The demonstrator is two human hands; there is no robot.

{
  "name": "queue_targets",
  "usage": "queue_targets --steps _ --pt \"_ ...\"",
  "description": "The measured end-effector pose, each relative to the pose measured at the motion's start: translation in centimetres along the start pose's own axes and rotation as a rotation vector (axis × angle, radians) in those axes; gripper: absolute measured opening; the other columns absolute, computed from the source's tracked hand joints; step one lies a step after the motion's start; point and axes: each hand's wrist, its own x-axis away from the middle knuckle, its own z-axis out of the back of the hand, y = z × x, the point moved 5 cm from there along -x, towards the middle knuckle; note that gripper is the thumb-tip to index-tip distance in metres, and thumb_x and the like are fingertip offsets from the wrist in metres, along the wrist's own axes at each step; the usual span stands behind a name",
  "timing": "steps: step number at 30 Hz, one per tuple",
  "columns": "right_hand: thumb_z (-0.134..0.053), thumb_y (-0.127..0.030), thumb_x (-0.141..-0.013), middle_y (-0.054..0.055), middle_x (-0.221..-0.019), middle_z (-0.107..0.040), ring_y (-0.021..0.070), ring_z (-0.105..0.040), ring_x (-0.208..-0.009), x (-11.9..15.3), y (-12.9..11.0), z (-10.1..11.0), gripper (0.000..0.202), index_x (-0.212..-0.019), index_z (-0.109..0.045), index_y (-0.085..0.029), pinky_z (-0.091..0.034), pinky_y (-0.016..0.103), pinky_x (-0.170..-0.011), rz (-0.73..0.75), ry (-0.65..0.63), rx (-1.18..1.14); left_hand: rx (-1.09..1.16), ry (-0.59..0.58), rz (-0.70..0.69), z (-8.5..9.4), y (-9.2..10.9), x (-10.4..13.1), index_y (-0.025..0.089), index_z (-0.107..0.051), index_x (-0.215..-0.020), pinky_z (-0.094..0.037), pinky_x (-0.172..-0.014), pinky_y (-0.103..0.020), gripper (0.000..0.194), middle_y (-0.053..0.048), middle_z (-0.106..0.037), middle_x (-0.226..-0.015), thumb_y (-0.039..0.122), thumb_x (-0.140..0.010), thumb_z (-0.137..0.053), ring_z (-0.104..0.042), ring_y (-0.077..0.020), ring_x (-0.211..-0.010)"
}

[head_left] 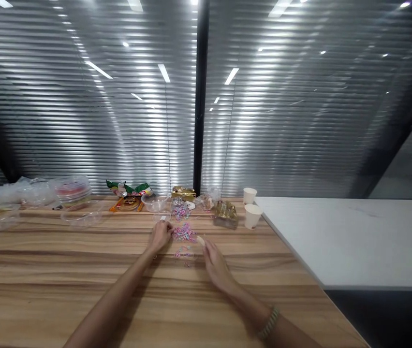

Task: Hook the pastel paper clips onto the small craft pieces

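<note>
My left hand (161,235) rests at the left edge of a pile of small pink, purple and mint loops (184,233) on the wooden table. Its fingers are curled together, and what lies between the fingertips is too small to tell. Right of the pile, my right hand (216,265) pinches a small pale cream piece (200,240) between thumb and fingers. A few stray loops (183,253) lie nearer to me, between both hands. Behind the pile, more of the same loops (180,211) sit by a clear wrapping.
Farther back stand a clear bowl (155,203), green snack packets (129,193), a gold-wrapped box (225,215) and two paper cups (253,216). Stacked plastic lids (72,188) and bags are at the left. A white table (351,241) adjoins on the right, before window blinds.
</note>
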Motion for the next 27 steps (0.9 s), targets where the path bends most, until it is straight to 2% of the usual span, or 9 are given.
queue_targets --steps 3,5,8,9,12,18,22,24,27 --pt "-0.036 -0.037 -0.088 0.01 -0.111 -0.052 0.0208 -0.046 -0.105 -0.1 0.4 0.1 0.036 -0.115 -0.048 -0.016 -0.034 0.037 -0.094 -0.05 0.008 -0.056 0.123 0.064 -0.016 0.3 1.2 1.0 0.012 -0.061 -0.069 -0.039 -0.068 -0.027 0.015 -0.008 -0.062 -0.075 0.026 -0.072 -0.055 -0.055 -0.0201 -0.074" --pt "-0.042 -0.039 -0.086 0.01 -0.106 -0.054 0.021 -0.05 -0.099 -0.2 0.5 0.1 0.037 -0.113 -0.048 -0.015 -0.039 0.035 -0.088 -0.096 -0.005 -0.137 0.208 0.066 -0.034 0.2 2.6 2.7 0.013 -0.062 -0.074 -0.041 -0.066 -0.026 0.022 -0.007 -0.064 -0.076 0.032 -0.074 -0.052 -0.057 -0.0192 -0.072" --pt "-0.05 -0.043 -0.081 0.008 -0.092 -0.059 0.0204 -0.055 -0.085 -0.4 0.1 -0.3 0.037 -0.102 -0.053 -0.014 -0.044 0.031 -0.076 -0.139 -0.09 -0.305 0.418 -0.058 -0.047 -0.7 4.9 6.3 0.013 -0.064 -0.075 -0.043 -0.061 -0.024 0.028 -0.006 -0.065 -0.072 0.039 -0.073 -0.054 -0.058 -0.018 -0.067" --pt "-0.052 -0.044 -0.079 0.007 -0.09 -0.06 0.0201 -0.055 -0.083 -0.4 -0.2 -0.5 0.036 -0.099 -0.054 -0.014 -0.045 0.03 -0.074 -0.141 -0.126 -0.363 0.518 -0.118 -0.027 -1.1 5.6 7.4 0.012 -0.064 -0.075 -0.043 -0.058 -0.024 0.03 -0.007 -0.065 -0.072 0.04 -0.071 -0.056 -0.058 -0.0178 -0.064" --pt "-0.056 -0.046 -0.076 0.005 -0.088 -0.059 0.0195 -0.054 -0.082 -0.3 -0.7 -0.8 0.036 -0.092 -0.056 -0.014 -0.043 0.028 -0.072 -0.157 -0.184 -0.479 0.737 -0.192 0.017 -1.9 6.7 9.9 0.012 -0.065 -0.075 -0.043 -0.058 -0.024 0.032 -0.007 -0.065 -0.072 0.042 -0.07 -0.058 -0.056 -0.0165 -0.061" --pt "-0.055 -0.044 -0.076 0.002 -0.071 -0.055 0.0161 -0.05 -0.068 0.1 -0.3 -0.7 0.03 -0.076 -0.055 -0.015 -0.041 0.025 -0.064 -0.175 -0.139 -0.417 0.837 -0.179 0.053 -2.5 6.2 10.7 0.013 -0.064 -0.071 -0.043 -0.063 -0.024 0.029 -0.006 -0.063 -0.069 0.041 -0.067 -0.063 -0.055 -0.0168 -0.065" --pt "-0.054 -0.043 -0.076 0.001 -0.068 -0.052 0.0148 -0.047 -0.065 0.0 0.1 -0.8 0.029 -0.073 -0.053 -0.015 -0.04 0.023 -0.061 -0.179 -0.099 -0.372 0.827 -0.155 -0.034 -1.7 7.1 11.1 0.014 -0.062 -0.07 -0.041 -0.068 -0.024 0.027 -0.007 -0.06 -0.08 0.041 -0.069 -0.062 -0.053 -0.018 -0.076" --pt "-0.053 -0.043 -0.076 0.0 -0.065 -0.05 0.014 -0.046 -0.063 -0.1 0.4 -0.6 0.028 -0.07 -0.051 -0.015 -0.039 0.023 -0.06 -0.191 -0.065 -0.363 0.855 -0.236 -0.063 -1.5 8.0 11.5 0.014 -0.061 -0.069 -0.04 -0.065 -0.022 0.027 -0.006 -0.059 -0.081 0.041 -0.07 -0.06 -0.052 -0.0168 -0.076" --pt "-0.053 -0.043 -0.075 -0.001 -0.061 -0.047 0.0132 -0.044 -0.059 -0.3 0.6 -0.1 0.03 -0.066 -0.047 -0.016 -0.038 0.023 -0.058 -0.22 -0.013 -0.378 0.974 -0.499 0.031 -2.2 8.6 12.0 0.014 -0.06 -0.07 -0.034 -0.051 -0.018 0.029 -0.003 -0.056 -0.068 0.043 -0.074 -0.056 -0.048 -0.0113 -0.058"
